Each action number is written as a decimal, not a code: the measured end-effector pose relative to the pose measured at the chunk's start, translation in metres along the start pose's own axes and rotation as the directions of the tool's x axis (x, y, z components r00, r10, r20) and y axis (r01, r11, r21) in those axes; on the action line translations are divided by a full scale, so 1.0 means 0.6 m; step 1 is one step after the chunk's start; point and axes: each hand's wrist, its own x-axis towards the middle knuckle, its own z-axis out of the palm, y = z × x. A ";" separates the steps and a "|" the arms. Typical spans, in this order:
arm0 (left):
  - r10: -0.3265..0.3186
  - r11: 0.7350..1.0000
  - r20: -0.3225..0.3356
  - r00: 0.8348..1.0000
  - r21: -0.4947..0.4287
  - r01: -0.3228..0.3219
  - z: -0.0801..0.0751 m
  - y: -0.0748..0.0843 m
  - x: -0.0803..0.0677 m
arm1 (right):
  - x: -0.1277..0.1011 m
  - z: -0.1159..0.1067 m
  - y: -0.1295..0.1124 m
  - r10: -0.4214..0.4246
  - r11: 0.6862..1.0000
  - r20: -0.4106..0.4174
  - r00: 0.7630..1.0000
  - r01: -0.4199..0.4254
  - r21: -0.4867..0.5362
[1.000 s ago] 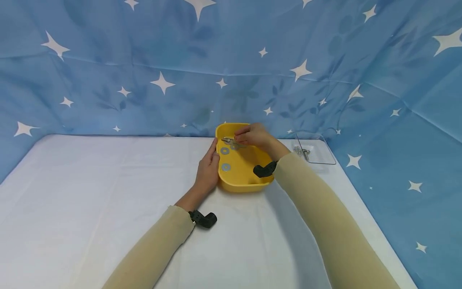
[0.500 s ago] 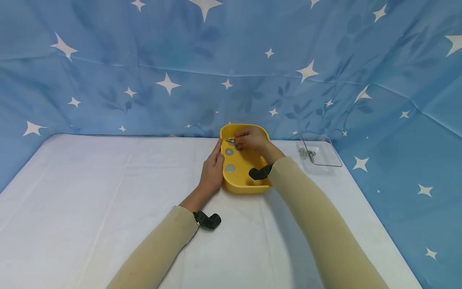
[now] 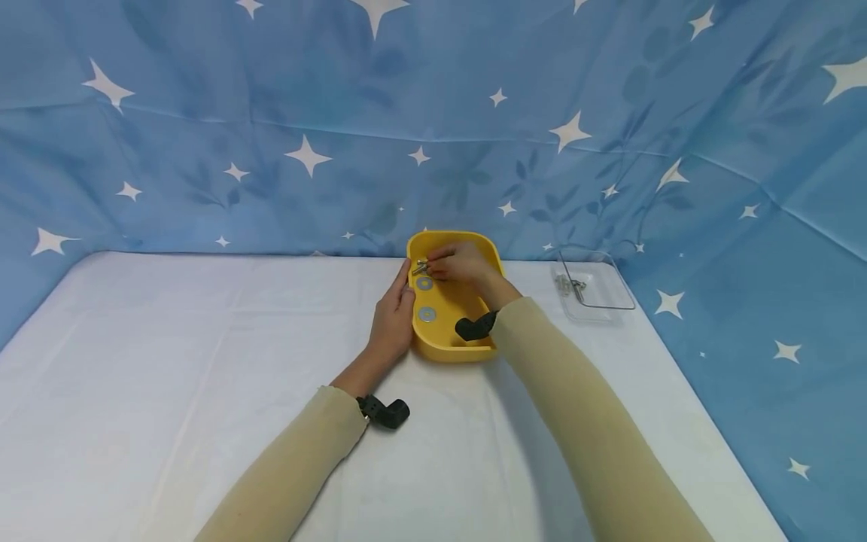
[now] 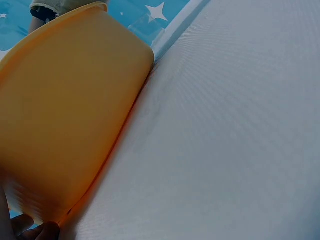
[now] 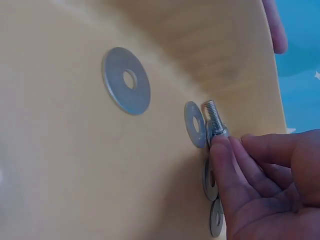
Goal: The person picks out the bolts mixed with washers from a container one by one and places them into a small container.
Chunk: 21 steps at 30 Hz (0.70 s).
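My left hand lies along the outside of the left wall of a yellow bin, its index finger fairly straight against the side. In the left wrist view some of its fingers show near the bin's lower corner. Inside the bin, my right hand pinches a metal bolt between thumb and fingertips, threaded end pointing away from the fingers. Bolts show beside these fingertips in the head view. Several flat washers lie around, some partly hidden behind the right fingers; another washer sits nearer me.
A clear plastic box stands right of the bin, with small metal hardware at its left side. The table has a white cover. A blue curtain with white stars hangs behind and at the right.
My right hand has moved left inside the bin, closer to its left wall, and the bolts at its fingertips have shifted. My left hand stays against the bin. The head view shifts slightly.
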 end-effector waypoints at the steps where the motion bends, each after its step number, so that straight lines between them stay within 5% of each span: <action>1: 0.001 1.000 -0.001 1.000 0.003 -0.001 0.000 -0.001 0.000 | -0.001 0.002 0.000 -0.003 1.000 0.004 1.000 0.003 -0.001; 9: -0.007 1.000 -0.001 1.000 0.008 0.007 -0.001 0.002 -0.001 | -0.004 0.015 -0.001 0.015 0.999 0.017 1.000 -0.015 0.041; 16: -0.012 1.000 0.006 1.000 0.003 0.012 0.000 0.001 -0.002 | -0.002 0.015 -0.001 0.134 0.980 -0.033 0.990 -0.128 0.156; 21: -0.009 1.000 0.010 1.000 0.013 0.009 0.001 0.003 -0.002 | -0.005 0.016 -0.005 0.133 0.978 0.051 0.990 -0.140 0.152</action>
